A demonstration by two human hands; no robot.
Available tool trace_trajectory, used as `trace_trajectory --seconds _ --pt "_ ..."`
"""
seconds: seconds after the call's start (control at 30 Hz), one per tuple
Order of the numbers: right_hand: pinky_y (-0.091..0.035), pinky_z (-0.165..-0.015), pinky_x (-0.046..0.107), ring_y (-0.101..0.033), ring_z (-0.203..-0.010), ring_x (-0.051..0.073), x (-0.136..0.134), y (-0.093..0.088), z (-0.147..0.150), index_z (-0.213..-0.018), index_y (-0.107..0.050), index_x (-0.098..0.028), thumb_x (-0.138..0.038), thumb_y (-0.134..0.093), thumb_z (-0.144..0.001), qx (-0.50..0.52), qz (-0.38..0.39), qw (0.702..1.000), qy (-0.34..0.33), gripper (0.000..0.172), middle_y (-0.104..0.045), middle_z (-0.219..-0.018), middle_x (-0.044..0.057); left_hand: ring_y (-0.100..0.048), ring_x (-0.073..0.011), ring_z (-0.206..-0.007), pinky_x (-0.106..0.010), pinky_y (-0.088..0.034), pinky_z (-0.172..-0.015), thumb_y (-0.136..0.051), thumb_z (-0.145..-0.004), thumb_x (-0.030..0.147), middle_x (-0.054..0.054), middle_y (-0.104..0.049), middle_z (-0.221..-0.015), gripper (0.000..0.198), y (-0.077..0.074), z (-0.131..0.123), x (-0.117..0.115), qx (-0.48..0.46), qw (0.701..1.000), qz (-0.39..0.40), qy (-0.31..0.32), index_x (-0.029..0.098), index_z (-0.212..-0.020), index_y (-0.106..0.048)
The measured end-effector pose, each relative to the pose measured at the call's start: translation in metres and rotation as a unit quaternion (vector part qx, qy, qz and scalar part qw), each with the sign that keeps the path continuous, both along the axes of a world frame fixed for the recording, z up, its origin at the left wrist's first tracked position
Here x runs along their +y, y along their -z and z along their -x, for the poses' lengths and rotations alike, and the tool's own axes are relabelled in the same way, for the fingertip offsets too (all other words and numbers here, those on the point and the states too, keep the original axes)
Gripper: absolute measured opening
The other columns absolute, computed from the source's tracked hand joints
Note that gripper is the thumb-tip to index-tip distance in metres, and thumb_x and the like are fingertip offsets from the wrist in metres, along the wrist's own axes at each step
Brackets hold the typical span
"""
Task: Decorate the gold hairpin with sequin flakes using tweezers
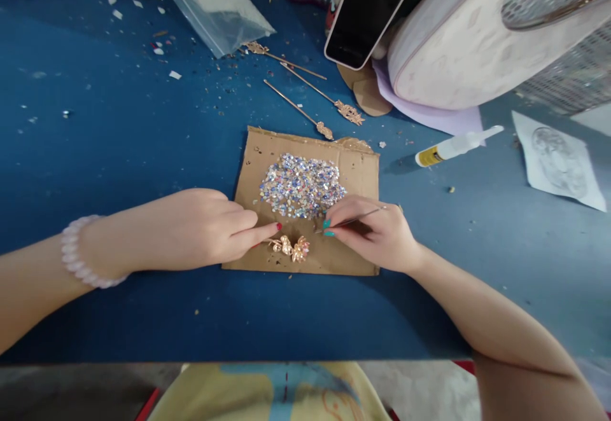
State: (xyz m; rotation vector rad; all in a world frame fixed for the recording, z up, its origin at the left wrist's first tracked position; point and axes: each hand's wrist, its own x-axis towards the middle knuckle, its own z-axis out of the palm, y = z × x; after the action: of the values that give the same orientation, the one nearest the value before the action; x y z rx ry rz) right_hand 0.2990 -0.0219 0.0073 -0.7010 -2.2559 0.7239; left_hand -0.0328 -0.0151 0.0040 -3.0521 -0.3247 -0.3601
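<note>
Yellow cloth shows below the near edge of the blue table, where a cardboard carries a pile of stones. On its left edge the left hand brings a narrow grip to the left end of a gold ornament lying just below the pile, though I cannot tell whether it pinches it. At the pile's right, the right hand has its grip closed on a thin pin.

phone and pink bag past top edge
</note>
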Motion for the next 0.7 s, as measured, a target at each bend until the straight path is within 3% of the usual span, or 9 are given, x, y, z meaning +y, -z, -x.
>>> trace_trajectory --seconds 0.17,0.43,0.7 --pt "-0.070 -0.077 0.028 -0.083 -0.085 0.017 -0.0007 0.0020 0.0000 -0.098 -0.071 -0.020 -0.009 -0.071 -0.101 -0.001 -0.030 1.000 0.001 0.012 -0.083 -0.090 0.005 -0.055 -0.0178 -0.060 -0.037 -0.037 -0.059 -0.036 -0.113 0.009 0.001 -0.064 -0.072 0.046 -0.0037 -0.0020 0.0012 0.006 1.000 -0.015 0.007 0.013 -0.136 -0.076" --pt "-0.070 -0.079 0.031 -0.082 -0.086 0.018 -0.0016 0.0068 0.0004 -0.102 -0.071 -0.022 -0.010 -0.073 -0.100 0.000 -0.059 0.998 0.025 0.013 -0.082 -0.092 0.004 -0.059 -0.0194 -0.065 -0.036 -0.037 -0.061 -0.044 -0.098 -0.006 -0.001 -0.070 -0.077 0.058 -0.0076 0.0000 -0.0035 0.050 0.996 -0.076 0.004 0.022 -0.134 -0.079" --pt "-0.069 -0.079 0.029 -0.081 -0.085 0.017 -0.0005 0.0050 -0.0001 -0.101 -0.072 -0.021 -0.009 -0.074 -0.099 0.009 -0.037 0.999 0.014 0.013 -0.081 -0.091 0.004 -0.059 -0.0198 -0.063 -0.036 -0.040 -0.059 -0.045 -0.096 -0.006 -0.001 -0.066 -0.076 0.055 -0.0058 0.0013 -0.0044 0.050 0.994 -0.096 0.015 0.012 -0.139 -0.074"
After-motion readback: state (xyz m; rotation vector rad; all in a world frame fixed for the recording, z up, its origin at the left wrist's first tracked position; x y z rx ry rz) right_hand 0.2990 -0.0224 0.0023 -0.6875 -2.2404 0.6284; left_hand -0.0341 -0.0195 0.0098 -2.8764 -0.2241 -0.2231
